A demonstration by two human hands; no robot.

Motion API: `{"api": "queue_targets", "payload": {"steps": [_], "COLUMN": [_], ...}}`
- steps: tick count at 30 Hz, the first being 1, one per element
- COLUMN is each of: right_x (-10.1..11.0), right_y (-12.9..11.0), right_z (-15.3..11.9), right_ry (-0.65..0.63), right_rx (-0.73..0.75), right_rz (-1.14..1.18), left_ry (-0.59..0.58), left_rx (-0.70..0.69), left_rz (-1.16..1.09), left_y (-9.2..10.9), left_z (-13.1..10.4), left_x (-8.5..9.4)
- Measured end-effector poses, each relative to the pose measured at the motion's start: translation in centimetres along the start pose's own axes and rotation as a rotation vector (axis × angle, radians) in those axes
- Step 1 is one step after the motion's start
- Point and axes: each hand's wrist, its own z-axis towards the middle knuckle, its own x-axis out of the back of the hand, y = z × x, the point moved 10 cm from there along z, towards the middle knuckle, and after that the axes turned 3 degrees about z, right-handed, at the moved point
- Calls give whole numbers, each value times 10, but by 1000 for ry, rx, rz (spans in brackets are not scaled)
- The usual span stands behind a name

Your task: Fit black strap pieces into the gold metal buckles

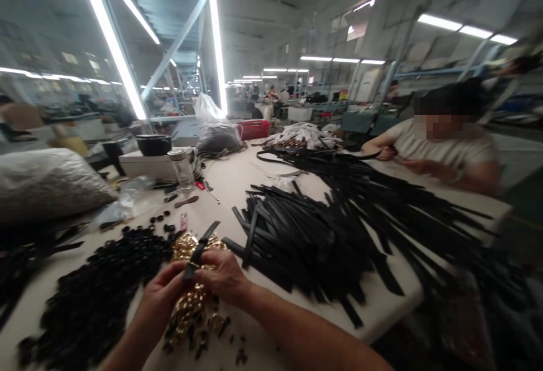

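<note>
Gold piece at black strap, blurred

a flat black strap slants above gold pieces.

The pale table bears black straps, small black pieces, gold-coloured fittings and a clear jar.

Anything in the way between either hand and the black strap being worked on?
Nothing visible. The left hand and right hand are both already on the black strap. The heap of gold pieces lies on the table below them, not between. A small gold band seems to cross the strap near the hands.
</note>
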Motion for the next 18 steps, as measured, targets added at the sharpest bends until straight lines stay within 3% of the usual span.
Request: {"api": "queue_targets", "payload": {"steps": [5, 10, 18], "right_x": [-14, -22, -5], "right_y": [12, 40, 41], "right_z": [-3, -6, 1], "right_ry": [-52, -69, 14], "right_rx": [-87, -302, -237], "right_rz": [226, 540, 406], "left_ry": [-5, -7, -49], "left_rx": [-113, -199, -226], "left_rz": [41, 87, 218], "left_y": [5, 23, 21], "left_z": [3, -4, -6], "left_x": [-5, -18, -21]}}
